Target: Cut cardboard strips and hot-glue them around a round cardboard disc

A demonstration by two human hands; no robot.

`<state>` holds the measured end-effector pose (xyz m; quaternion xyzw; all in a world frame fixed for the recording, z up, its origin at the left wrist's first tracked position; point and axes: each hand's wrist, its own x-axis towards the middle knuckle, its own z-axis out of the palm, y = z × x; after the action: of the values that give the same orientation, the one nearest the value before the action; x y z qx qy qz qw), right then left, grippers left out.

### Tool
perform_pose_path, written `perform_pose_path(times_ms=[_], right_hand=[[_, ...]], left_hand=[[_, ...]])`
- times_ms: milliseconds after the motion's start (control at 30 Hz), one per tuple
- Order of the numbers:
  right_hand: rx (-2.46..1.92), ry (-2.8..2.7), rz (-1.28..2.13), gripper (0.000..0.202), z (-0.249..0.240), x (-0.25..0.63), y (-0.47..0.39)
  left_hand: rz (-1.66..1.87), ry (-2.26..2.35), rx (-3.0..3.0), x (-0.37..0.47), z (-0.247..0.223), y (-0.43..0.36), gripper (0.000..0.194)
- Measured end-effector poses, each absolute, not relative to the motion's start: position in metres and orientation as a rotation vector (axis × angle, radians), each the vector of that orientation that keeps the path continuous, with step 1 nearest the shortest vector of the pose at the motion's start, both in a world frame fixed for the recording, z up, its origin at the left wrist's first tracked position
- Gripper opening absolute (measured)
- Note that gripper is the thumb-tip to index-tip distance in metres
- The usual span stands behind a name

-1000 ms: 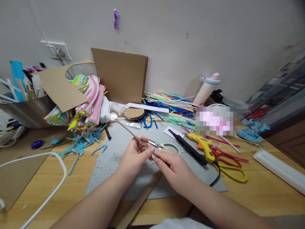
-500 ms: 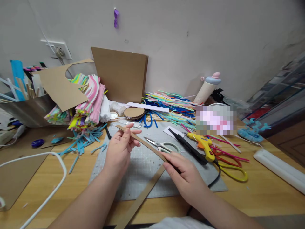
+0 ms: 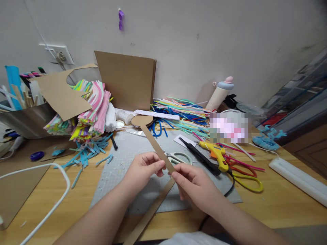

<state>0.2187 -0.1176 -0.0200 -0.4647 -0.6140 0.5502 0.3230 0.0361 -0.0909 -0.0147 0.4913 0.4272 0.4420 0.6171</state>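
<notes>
A long brown cardboard strip (image 3: pixel 153 141) slants up and away from my hands over the grey cutting mat (image 3: pixel 112 180). My right hand (image 3: pixel 195 182) is closed on it, thumb on top, near the middle of the view. Close by, my left hand (image 3: pixel 145 168) pinches the strip's left edge between thumb and fingers. A second length of cardboard strip (image 3: pixel 150 212) runs from under my right hand down to the table's front edge. Whether both lengths are one piece is hidden by my fingers. Behind the strip lie scissors with pale green handles (image 3: pixel 182 156).
Right of the scissors are a black cutter-like tool (image 3: pixel 200 156) and a yellow glue gun (image 3: pixel 216 153). Pipe cleaners (image 3: pixel 182 109) and a heart-shaped cardboard piece (image 3: pixel 140 120) lie at the back. Blue scraps (image 3: pixel 88 153) are scattered left. A white cable (image 3: pixel 60 165) loops at far left.
My left hand has slid down the strip toward my right hand. The strip's far end has swung right and now shows its flat face. My right hand has barely moved.
</notes>
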Motion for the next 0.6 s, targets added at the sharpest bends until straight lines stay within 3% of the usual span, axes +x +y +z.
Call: perform_pose_path(times_ms=[67,200,300,433,600], right_hand=[[-1.181,-1.458,1.647,0.032,-0.02,0.215,-0.116],[-1.141,-1.349,1.723,0.036,-0.024,0.208,-0.112],[-1.152,-1.263,1.627,0.036,-0.023,0.212,-0.105],[-1.221,-1.266,1.383,0.04,-0.017,0.234,-0.084],[-1.434,-1.602,1.057,0.04,-0.019,0.257,-0.067]], left_hand=[[0.967,0.981,1.156,0.037,-0.014,-0.093,0.032],[0.997,1.033,1.177,0.038,-0.017,-0.094,0.032],[1.052,1.137,1.201,0.033,-0.019,-0.089,0.035],[0.887,1.265,1.388,0.029,-0.022,-0.087,0.056],[0.502,1.427,1.813,0.041,-0.03,-0.103,0.025]])
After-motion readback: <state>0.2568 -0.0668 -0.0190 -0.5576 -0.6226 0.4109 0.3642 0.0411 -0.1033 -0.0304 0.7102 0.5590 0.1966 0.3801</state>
